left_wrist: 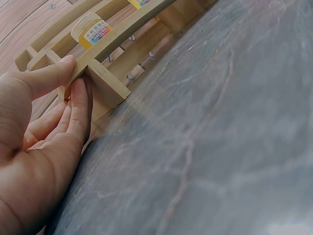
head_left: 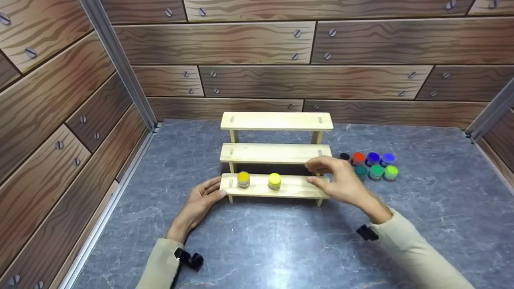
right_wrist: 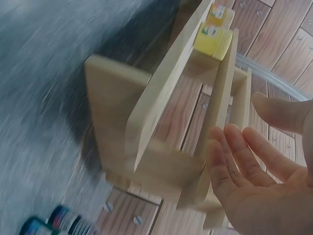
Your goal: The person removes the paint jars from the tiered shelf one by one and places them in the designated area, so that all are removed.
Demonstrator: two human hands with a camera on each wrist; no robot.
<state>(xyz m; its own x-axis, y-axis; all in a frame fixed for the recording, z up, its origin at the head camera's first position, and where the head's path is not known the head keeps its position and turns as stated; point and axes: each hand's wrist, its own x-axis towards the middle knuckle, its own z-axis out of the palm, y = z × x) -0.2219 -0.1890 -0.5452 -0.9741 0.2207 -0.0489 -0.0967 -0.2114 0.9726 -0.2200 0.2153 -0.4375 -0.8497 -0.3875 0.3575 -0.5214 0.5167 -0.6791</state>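
A three-tier wooden display stand (head_left: 277, 153) stands on the table, its tiers rising toward the back. On the lowest tier sit an orange-yellow paint jar (head_left: 243, 180) and, to its right, a bright yellow paint jar (head_left: 274, 182). My left hand (head_left: 202, 199) grips the left end of that tier; in the left wrist view its thumb (left_wrist: 61, 71) lies on the board's end with the fingers below. Over the right end of the lowest tier is my right hand (head_left: 339, 180), thumb and fingers apart with nothing between them. In the right wrist view its fingertips overlap the stand.
Right of the stand, several paint jars (head_left: 376, 172) stand in two rows, in black, red, blues and greens. Wood-patterned walls (head_left: 257, 82) enclose the grey marbled table (head_left: 241, 249) at the back and both sides.
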